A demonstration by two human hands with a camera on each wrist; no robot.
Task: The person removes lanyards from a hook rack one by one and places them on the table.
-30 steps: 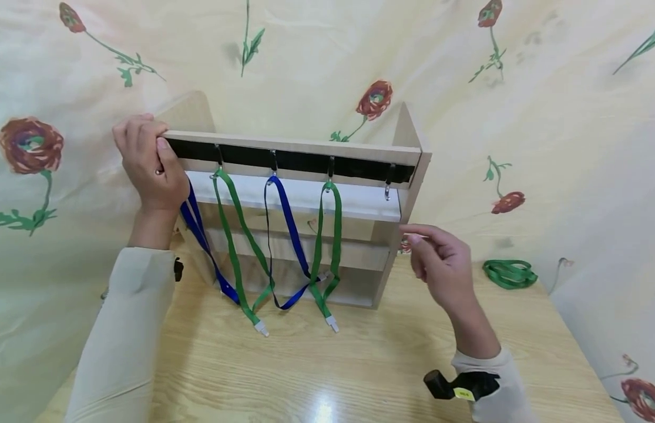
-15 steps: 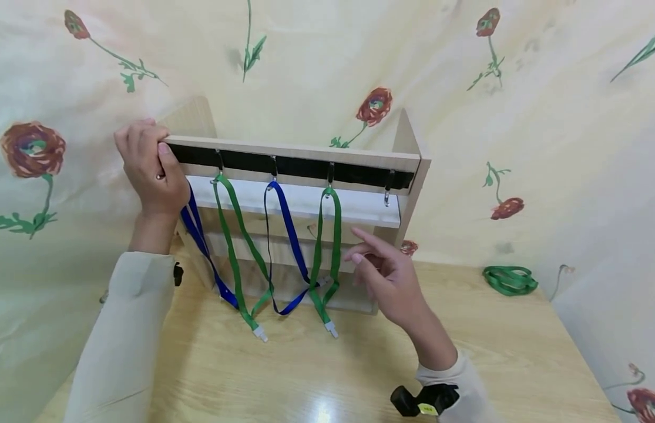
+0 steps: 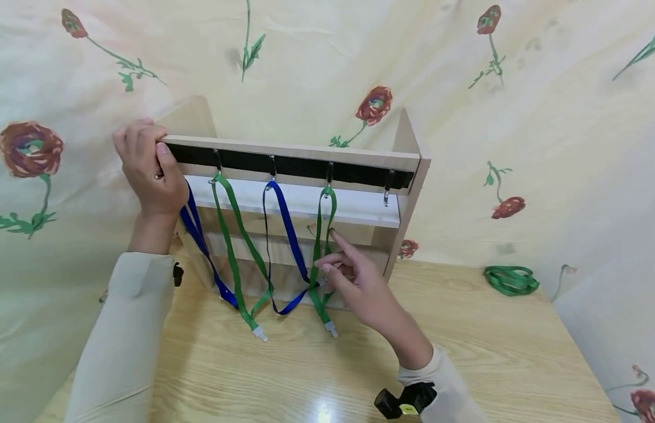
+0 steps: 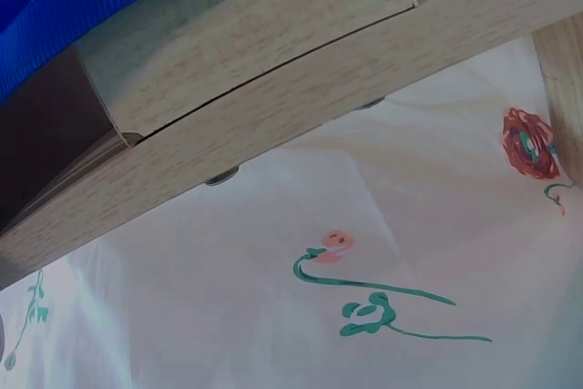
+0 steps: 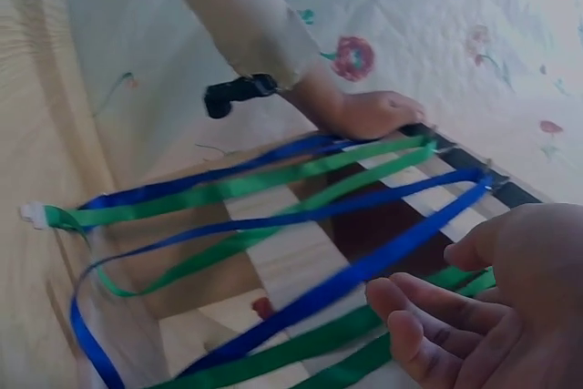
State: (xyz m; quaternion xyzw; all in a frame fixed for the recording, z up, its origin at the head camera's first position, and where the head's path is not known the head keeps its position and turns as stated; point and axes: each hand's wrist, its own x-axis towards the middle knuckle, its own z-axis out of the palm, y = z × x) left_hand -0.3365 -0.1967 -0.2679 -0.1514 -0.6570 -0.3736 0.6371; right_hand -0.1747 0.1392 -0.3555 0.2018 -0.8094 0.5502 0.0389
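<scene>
My left hand (image 3: 150,170) grips the left end of a small wooden shelf rack (image 3: 306,154), fingers over its top rail and thumb in front. Beside that wrist hangs a blue lanyard (image 3: 197,226). Further right, a green lanyard (image 3: 234,235), a second blue lanyard (image 3: 291,232) and another green lanyard (image 3: 316,247) hang from hooks. My right hand (image 3: 361,288) is at the rightmost green lanyard, its index finger extended against or just in front of the right strap. In the right wrist view its loosely bent fingers (image 5: 428,321) pinch nothing.
A last hook (image 3: 387,197) sits at the right end of the black strip. One coiled green lanyard (image 3: 511,280) lies on the wooden table (image 3: 491,352) at the right. Flower-patterned cloth (image 3: 544,147) covers the wall behind and beside the rack.
My right hand has moved left from the rack's right side panel to the rightmost hanging green lanyard. The left hand stays on the rack's end.
</scene>
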